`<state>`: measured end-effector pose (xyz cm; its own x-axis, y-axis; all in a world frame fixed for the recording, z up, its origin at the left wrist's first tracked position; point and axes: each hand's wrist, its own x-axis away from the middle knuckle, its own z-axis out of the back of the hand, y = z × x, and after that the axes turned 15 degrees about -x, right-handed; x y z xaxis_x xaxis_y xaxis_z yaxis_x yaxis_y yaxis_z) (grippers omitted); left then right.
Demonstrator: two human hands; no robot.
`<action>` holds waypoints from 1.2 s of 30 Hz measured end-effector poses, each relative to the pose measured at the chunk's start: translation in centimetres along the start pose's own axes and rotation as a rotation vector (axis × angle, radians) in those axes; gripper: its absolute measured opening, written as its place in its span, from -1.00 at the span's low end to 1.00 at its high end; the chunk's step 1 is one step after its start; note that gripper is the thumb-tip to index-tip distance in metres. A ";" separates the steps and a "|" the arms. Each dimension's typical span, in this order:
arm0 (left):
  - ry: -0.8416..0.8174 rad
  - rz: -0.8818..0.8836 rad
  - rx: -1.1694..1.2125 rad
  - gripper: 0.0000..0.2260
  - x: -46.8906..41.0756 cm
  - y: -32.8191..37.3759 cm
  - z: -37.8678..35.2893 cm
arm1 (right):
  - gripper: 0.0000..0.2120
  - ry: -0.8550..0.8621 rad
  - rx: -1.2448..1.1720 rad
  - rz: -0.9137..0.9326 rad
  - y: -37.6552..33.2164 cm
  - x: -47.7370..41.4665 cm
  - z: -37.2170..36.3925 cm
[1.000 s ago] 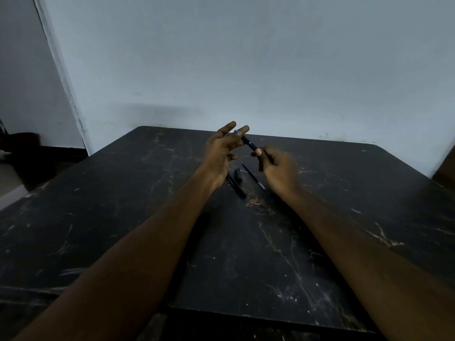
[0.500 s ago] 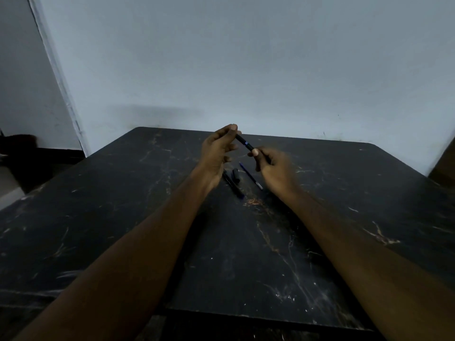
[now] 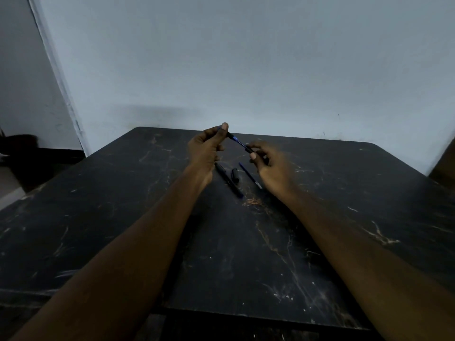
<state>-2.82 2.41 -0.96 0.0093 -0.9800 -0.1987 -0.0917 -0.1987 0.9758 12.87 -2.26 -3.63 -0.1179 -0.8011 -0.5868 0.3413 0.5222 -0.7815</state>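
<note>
Above the far middle of the black marble table (image 3: 246, 254), both hands hold one dark pen (image 3: 238, 142) with a blue band, slanted down to the right. My left hand (image 3: 206, 146) pinches its upper end between thumb and curled fingers. My right hand (image 3: 270, 166) grips the lower end, which its fingers partly hide. On the table below lie a black pen (image 3: 227, 179), a short black cap (image 3: 235, 175) and a thin blue refill (image 3: 250, 175).
A pale wall stands right behind the table's far edge. A doorway and a dark shape (image 3: 19, 143) are at the left. A brown object (image 3: 445, 166) shows at the right edge.
My left fingers, spread a second ago, have curled round the pen's upper end. The two hands have drawn a little apart, so more of the pen shows between them.
</note>
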 end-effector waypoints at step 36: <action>-0.147 -0.333 -1.123 -0.73 0.4 -2.5 -1.4 | -0.79 0.239 0.088 -0.061 1.6 -0.6 1.0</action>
<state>-1.23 2.55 -3.35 -0.2545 -0.8822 -0.3961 0.8215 -0.4133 0.3928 14.40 -1.23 -4.30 -0.3542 -0.7331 -0.5806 0.4051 0.4394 -0.8018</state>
